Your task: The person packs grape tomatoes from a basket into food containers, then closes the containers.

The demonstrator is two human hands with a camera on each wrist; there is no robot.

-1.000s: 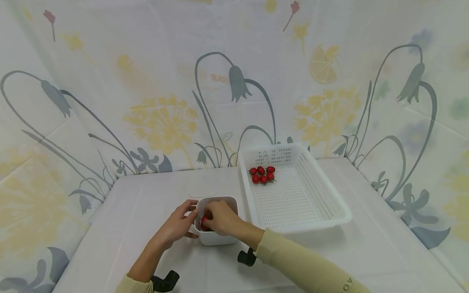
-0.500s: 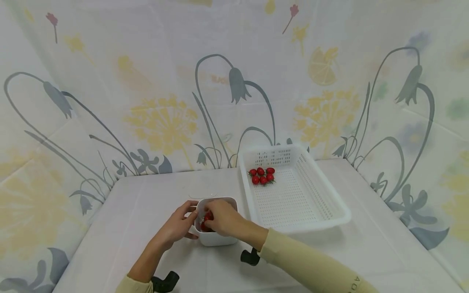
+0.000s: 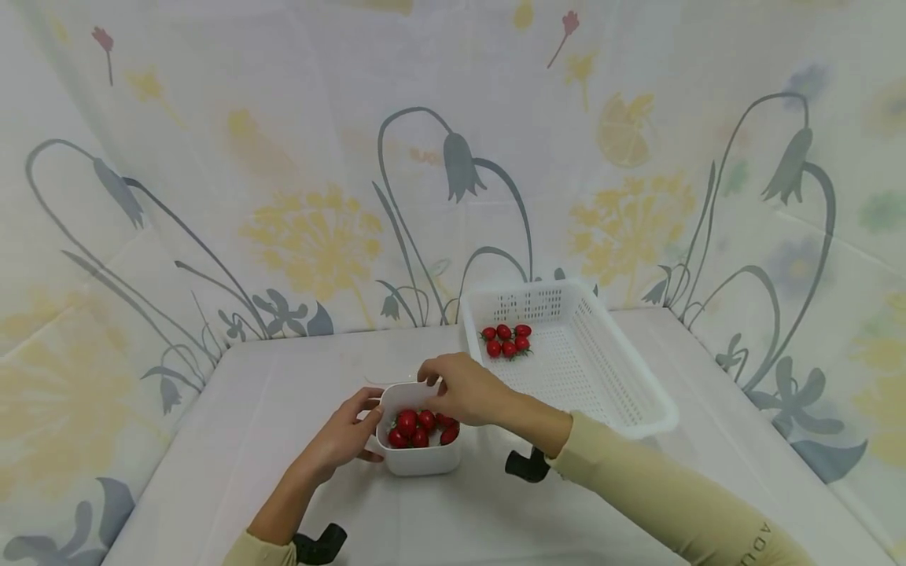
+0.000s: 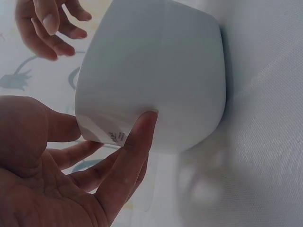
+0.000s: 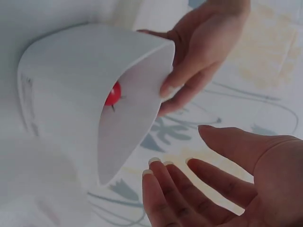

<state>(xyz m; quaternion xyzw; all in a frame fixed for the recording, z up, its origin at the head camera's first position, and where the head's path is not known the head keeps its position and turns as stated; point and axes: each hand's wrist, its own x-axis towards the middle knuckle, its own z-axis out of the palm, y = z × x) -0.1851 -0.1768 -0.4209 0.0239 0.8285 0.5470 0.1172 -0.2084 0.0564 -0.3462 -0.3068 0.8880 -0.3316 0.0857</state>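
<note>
While left hand [image 3: 343, 436] pinches side of white box [image 3: 422, 462] on bench [image 3: 396, 519], red tomatoes [image 3: 406, 423] sit inside. Right hand [image 3: 467, 391], empty, fingers loose, hangs just above box's right side. Behind, more tomatoes [image 3: 509, 348] lie in white basket [image 3: 627, 358]. Seems tomato-sorting step; next touch likely needs soft fingers.

Box [image 3: 422, 462]: white, rounded corners, open top, upright
Box tomatoes [image 3: 406, 423]: small, red, several loose inside the box, some green stems showing
Left hand [image 3: 347, 428]: grips the box's left side, thumb at rim
Right hand [image 3: 463, 389]: holds nothing, fingers loosely bent, just off the box's right rim
Basket [image 3: 559, 369]: white, slotted, right of the box, extending behind it
Basket tomatoes [image 3: 509, 348]: six, red, two rows, behind and right of the box
</note>
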